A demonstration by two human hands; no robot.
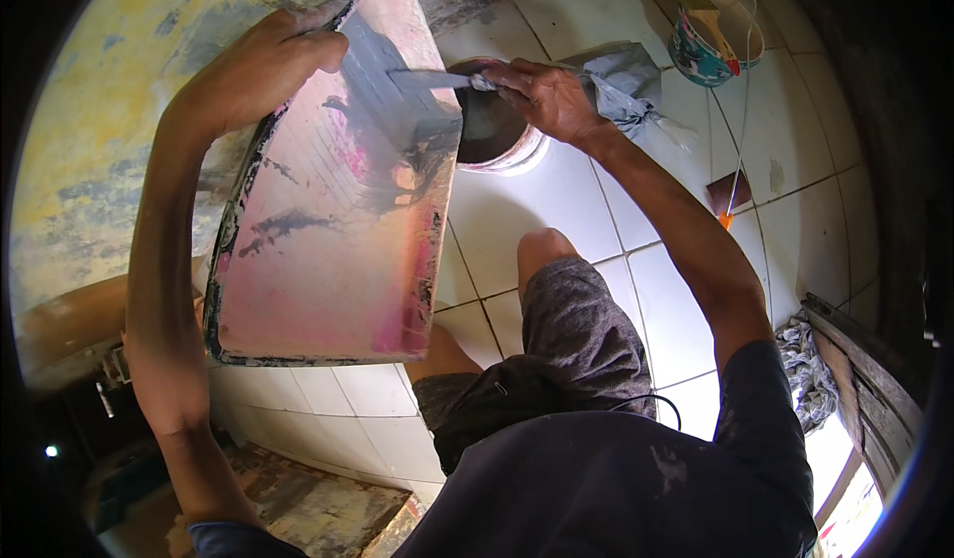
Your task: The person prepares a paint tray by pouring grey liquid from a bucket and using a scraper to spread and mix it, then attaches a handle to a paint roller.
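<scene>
Nearest, dark, stained cloth shirt (pixel 596 488). Grips flat grey scraper (pixel 427 79), tip leftward, in curled right hand (pixel 553 103), across long pink-white hard panel (pixel 323 285); clasps it upper-left with bent left hand (pixel 256 69).

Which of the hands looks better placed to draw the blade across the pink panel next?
Probably the right hand: it holds the blade over the grey smear on the pink panel, while the left hand is occupied gripping the panel's edge.

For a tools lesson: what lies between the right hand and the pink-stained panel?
In the head view, a flat blade reaches from the right hand over the panel; a bucket shows beneath.
</scene>
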